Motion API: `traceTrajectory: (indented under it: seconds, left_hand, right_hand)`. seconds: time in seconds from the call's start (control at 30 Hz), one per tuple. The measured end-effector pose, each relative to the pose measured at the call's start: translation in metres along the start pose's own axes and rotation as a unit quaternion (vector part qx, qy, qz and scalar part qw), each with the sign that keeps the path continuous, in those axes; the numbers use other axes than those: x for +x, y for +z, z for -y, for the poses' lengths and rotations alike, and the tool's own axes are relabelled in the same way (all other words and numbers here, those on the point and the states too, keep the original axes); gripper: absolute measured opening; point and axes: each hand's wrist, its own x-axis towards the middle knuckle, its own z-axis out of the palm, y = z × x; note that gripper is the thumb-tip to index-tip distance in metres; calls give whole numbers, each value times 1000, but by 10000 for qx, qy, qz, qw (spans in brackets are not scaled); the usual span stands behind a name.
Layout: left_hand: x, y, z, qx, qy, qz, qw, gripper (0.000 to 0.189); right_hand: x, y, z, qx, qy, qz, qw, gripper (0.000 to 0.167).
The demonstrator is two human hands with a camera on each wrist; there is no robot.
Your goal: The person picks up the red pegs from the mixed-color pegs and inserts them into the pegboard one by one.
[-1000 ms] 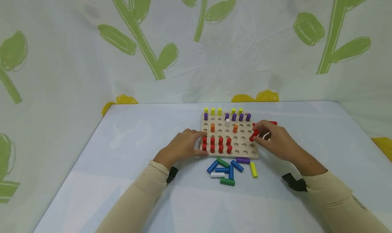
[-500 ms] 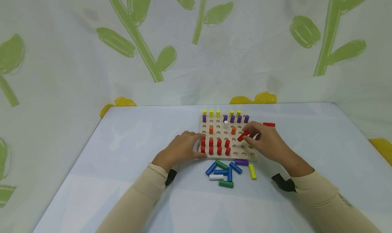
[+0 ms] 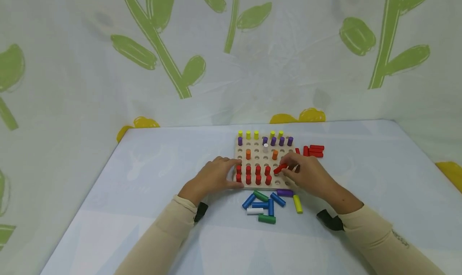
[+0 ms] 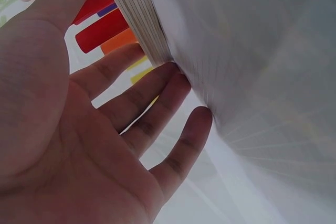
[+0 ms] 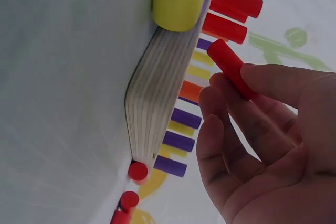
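Observation:
In the head view a wooden pegboard lies on the table, with rows of yellow, purple, orange and red pegs and one white peg upright in its holes. My right hand pinches a red peg between thumb and fingers. That peg is tilted above the board, just right of the standing red pegs. My left hand rests at the board's left edge, its thumb near the front corner. The left wrist view shows its fingers fairly straight, fingertips against the board's side and the tabletop.
In front of the board lie loose blue pegs, green pegs, a white peg, a purple peg and a yellow peg. Several loose red pegs lie to the board's right. A leaf-patterned backdrop stands behind.
My right hand has carried the red peg leftward from the board's right edge and lower, to beside the front red pegs. The left hand stays at the board's left edge.

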Motion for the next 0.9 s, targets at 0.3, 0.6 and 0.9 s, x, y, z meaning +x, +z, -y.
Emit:
traceTrajectory:
  seconds: [0.3,0.6,0.9]
  left_hand:
    - [0,-1,-2,57,33,0,10000,80]
    - [0,-2,-1,60,14,-4,10000,79]
    - [2,-2,0,71,50,34,10000,79]
  right_hand:
    - [0,2,0,-73,94,275,9995,26]
    - [2,2,0,-120,142,442,9988,25]
    - [1,4,1,-226,-118,308,9992,27]
